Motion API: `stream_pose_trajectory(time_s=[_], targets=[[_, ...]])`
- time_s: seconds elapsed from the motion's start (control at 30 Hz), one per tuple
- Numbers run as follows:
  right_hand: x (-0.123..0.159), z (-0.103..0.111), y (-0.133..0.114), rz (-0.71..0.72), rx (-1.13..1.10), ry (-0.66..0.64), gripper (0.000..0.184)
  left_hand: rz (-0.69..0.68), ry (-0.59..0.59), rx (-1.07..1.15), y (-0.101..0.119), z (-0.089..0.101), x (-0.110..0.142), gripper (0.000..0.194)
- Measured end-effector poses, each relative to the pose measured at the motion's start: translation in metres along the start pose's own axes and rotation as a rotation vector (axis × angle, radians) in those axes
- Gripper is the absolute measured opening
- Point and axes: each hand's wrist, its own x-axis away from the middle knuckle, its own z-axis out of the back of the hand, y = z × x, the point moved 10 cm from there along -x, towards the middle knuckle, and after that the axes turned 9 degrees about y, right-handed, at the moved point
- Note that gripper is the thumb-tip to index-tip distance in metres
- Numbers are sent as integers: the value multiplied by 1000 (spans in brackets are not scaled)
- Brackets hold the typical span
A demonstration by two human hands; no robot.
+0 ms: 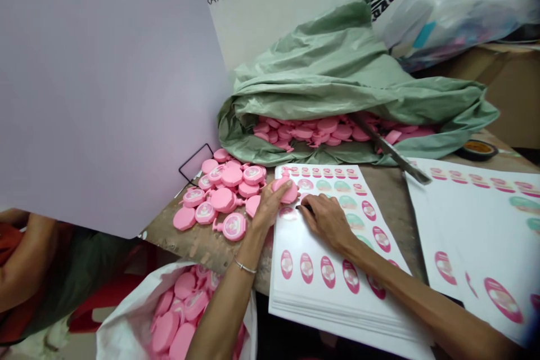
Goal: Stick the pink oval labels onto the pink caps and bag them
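Observation:
My left hand holds a round pink plastic lid just above a stack of white label sheets. My right hand rests on the top sheet, its fingertips pinching a small dark item close to the lid. Pink oval and green oval stickers fill the sheet in rows. A loose pile of pink lids with printed labels lies to the left of my left hand. A thin bracelet circles my left wrist.
A green plastic bag full of pink lids and a long blade lie behind the sheets. More label sheets lie to the right. A white sack of pink lids sits below the table edge, and a co-worker's arm shows at the left.

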Motion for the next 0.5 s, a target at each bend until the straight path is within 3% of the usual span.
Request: stream_pose_trajectory(time_s=[0.17,0.37,0.5], targets=[[1,-2,-3,62,44,-18,19,10,-27,-7,-10,-1,-12,45],[-3,-5,0,38,21,-39,14,27,-41,-3,-11,1,-10,42],[-4,-1,-4,36,13,15,14,47,-38,14,-11,1,-11,43]])
